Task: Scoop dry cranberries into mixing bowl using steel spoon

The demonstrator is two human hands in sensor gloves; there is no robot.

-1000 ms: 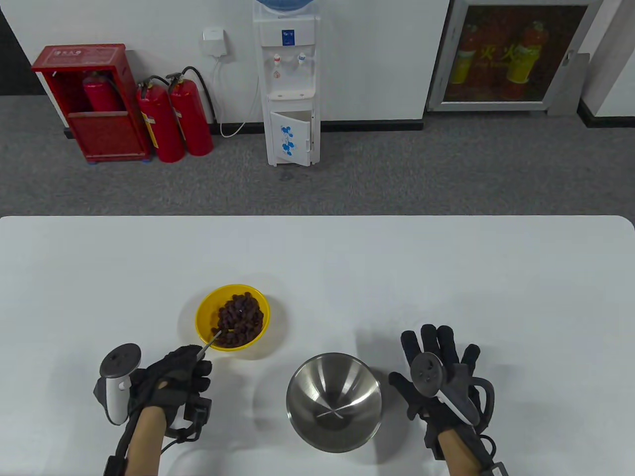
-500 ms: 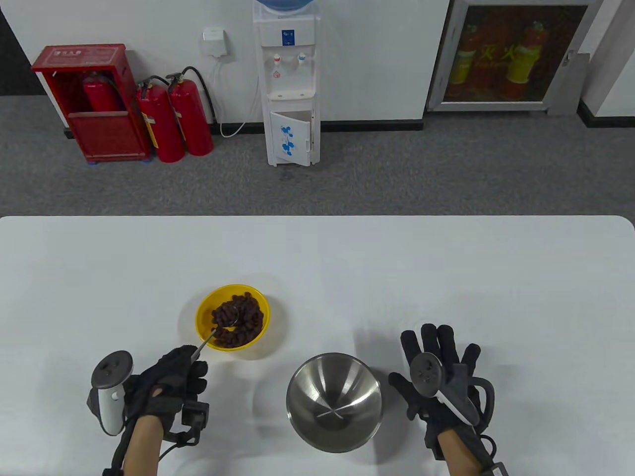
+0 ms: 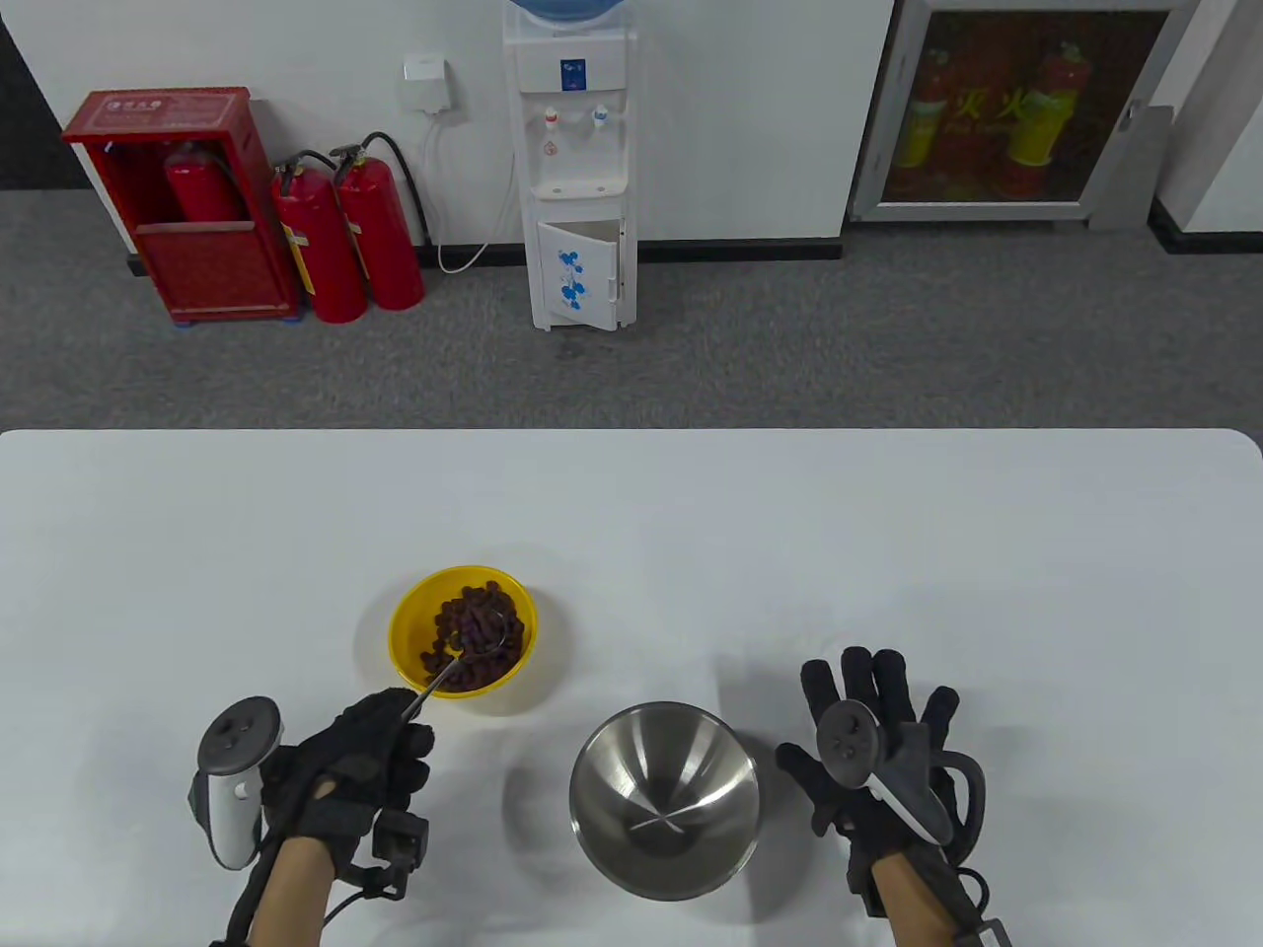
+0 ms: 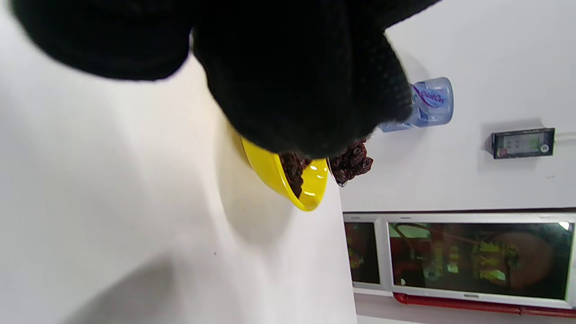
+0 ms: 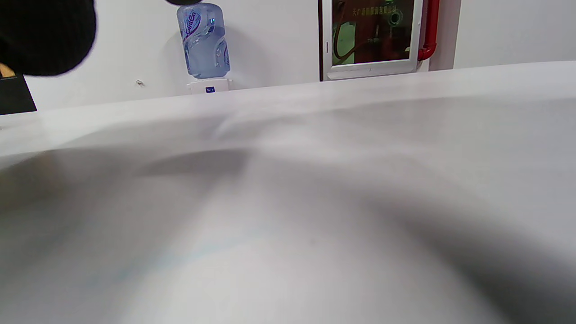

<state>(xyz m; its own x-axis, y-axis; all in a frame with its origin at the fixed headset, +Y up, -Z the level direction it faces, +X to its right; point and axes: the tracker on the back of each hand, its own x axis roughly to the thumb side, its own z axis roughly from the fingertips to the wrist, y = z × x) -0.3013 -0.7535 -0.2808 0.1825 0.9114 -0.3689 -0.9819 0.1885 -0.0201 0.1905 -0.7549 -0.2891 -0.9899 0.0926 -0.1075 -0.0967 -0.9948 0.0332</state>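
White surface (image 3: 631,513) fills the lower half of the table view; behind it grey carpet and a white wall w/ a water dispenser (image 3: 570,168), two red fire extinguishers (image 3: 345,237) and a red extinguisher cabinet (image 3: 178,202).

Yellow bowl (image 3: 407,607) sits left of centre on the surface, holding dry cranberries (image 3: 474,612). Steel mixing bowl (image 3: 664,799) stands near it, to the right and closer to the person; no cranberries visible inside, just reflections.

Left hand (image 3: 360,769), glove on, tracker at the back, fingers curled: grip clenched on the handle of the steel spoon (image 3: 464,651). Handle runs up and right from the fingers over the yellow bowl's near rim; spoon bowl is among the cranberries. Left wrist view, turned on its side: spoon tip (image 4: 348,164) carries a heap of cranberries just past the yellow bowl's rim (image 4: 306,204); whether it's lifted clear of the pile can't be told, glove blocks most of it.

Right hand (image 3: 873,760) lies flat on the surface just right of the mixing bowl, fingers spread, grip released, holding nothing. Right wrist view: mostly blurred surface, dispenser bottle (image 5: 203,40) in the distance.
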